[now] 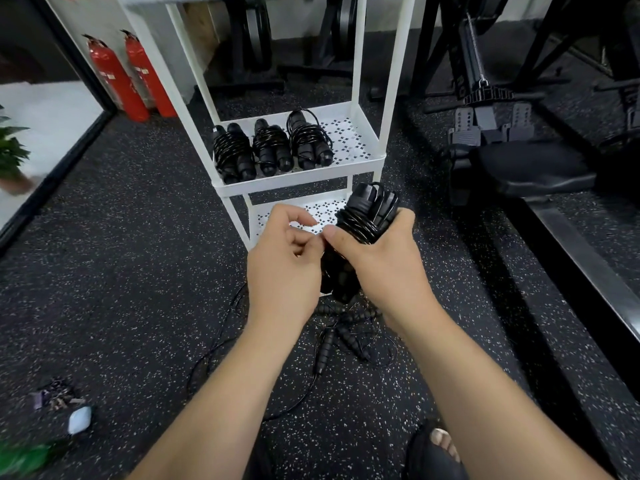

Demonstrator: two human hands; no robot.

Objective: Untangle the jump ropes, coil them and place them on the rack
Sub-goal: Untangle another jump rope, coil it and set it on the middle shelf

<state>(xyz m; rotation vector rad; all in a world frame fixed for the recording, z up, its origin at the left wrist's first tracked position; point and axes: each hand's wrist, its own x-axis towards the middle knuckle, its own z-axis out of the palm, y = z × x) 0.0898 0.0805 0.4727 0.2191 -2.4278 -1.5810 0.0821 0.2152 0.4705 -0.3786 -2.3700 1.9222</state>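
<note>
Coiled black jump rope (367, 216), its cord wound round its handles, stands upright in the right hand (384, 258), whose fingers and thumb wrap round the bundle's middle. The left hand (284, 258) is curled just beside it, thumb and forefinger pinching the cord at the bundle's side. Both hover before the white metal rack (301, 178), whose middle shelf carries three wound black rope bundles (273, 147) in a row. Loose tangled ropes (343, 334) lie on the speckled black rubber floor (138, 271) below.
</note>
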